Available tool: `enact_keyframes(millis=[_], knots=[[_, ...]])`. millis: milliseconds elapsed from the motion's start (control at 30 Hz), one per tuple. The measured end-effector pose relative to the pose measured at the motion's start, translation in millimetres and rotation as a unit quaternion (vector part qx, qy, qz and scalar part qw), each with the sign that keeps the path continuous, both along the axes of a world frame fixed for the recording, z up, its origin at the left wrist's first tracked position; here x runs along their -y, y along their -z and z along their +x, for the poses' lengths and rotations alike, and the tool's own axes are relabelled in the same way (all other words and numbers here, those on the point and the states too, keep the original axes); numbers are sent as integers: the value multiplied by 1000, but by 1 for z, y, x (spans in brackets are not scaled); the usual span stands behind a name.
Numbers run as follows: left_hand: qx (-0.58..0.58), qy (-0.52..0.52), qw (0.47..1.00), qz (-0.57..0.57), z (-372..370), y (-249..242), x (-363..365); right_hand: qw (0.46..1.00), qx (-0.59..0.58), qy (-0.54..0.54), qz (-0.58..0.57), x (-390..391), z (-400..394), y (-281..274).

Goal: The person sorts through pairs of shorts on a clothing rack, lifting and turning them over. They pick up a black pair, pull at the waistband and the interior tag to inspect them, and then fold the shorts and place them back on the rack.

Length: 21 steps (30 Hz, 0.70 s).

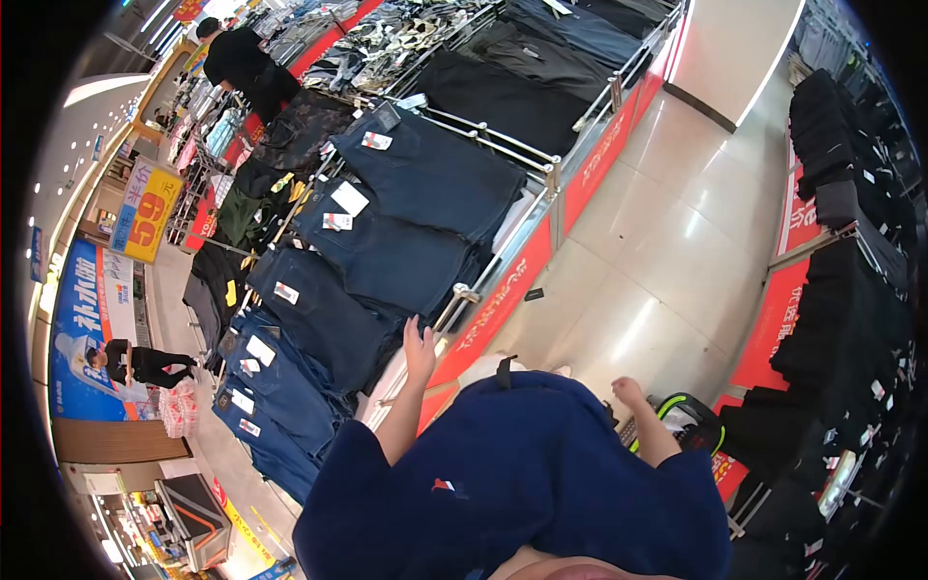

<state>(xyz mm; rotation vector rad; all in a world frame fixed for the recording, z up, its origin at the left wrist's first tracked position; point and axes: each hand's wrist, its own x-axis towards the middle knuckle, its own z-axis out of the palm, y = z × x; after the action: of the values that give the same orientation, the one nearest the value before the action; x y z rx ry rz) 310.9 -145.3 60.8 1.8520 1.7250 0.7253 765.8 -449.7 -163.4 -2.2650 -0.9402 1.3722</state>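
Grip of the left hand [419,353], head view: released, fingers extended, near the centre of the frame. It is just beside the nearest dark-blue denim trousers [319,307]; contact cannot be confirmed. Grip of the right hand [628,391], right of centre: fingers appear curled; whether it grasps anything cannot be told. A black item with yellow-green trim [704,425] is near it, lower right of centre.

The trousers lie in overlapping rows from left of centre to upper centre, white tags [350,199] showing on several. They rest on a railed surface [553,176], faced by a red printed strip [505,295]. Tiled floor [652,261] separates this from black garments [836,329] along the right edge.

Upper left: one person in black [242,68] beside clothing displays. Left: a yellow-and-blue "59" sign [147,211]; below it, a second person in dark clothing [155,362]. Bottom centre: the wearer's navy shirt [512,454].
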Motion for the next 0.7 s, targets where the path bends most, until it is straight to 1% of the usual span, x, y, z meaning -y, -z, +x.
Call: enact_keyframes(millis=[33, 67, 100, 167, 200, 233, 267, 300, 333, 367, 433, 467, 533, 567, 600, 700], knots=[[-5, 20, 1000, 20, 31, -20, -1, 997, -31, 55, -43, 24, 5, 20], [-27, 73, 996, 50, 54, -28, -4, 973, 107, -202, -31, 51, 14, 62], [-49, 127, 987, 82, 72, -32, -8, 866, 235, -442, -14, 73, 19, 93], [-32, 225, 973, 43, 108, -37, -18, 833, 238, -498, -48, 95, 9, 83], [-24, 276, 960, 24, 126, -39, -26, 821, 221, -522, -63, 85, 3, 52], [-9, 299, 954, 10, 144, -39, -34, 809, 203, -546, -77, 75, -4, 20], [7, 322, 947, -5, 163, -37, -41, 850, 159, -490, -105, 72, -6, 1], [25, 345, 938, -21, 183, -38, -48, 916, 104, -367, -125, 72, -6, -12], [30, 361, 932, 19, 203, -39, -57, 961, 53, -236, -134, 71, -4, -26], [34, 370, 928, 24, 222, -38, -67, 980, 24, -151, -128, 71, 2, -31], [44, 387, 920, 38, 264, -37, -94, 993, -11, -22, -113, 65, 22, -44], [60, 386, 918, 68, 286, -40, -108, 994, -15, 8, -104, 61, 33, -52], [80, 398, 912, 60, 324, -28, -142, 995, -13, 45, -83, 46, 55, -62], [91, 403, 909, 58, 345, -31, -161, 996, -10, 49, -78, 31, 63, -71], [133, 387, 910, 75, 368, -34, -177, 996, -7, 62, -65, 14, 74, -78], [141, 328, 927, 113, 420, -50, -230, 996, -2, 93, -12, -45, 118, -99]])
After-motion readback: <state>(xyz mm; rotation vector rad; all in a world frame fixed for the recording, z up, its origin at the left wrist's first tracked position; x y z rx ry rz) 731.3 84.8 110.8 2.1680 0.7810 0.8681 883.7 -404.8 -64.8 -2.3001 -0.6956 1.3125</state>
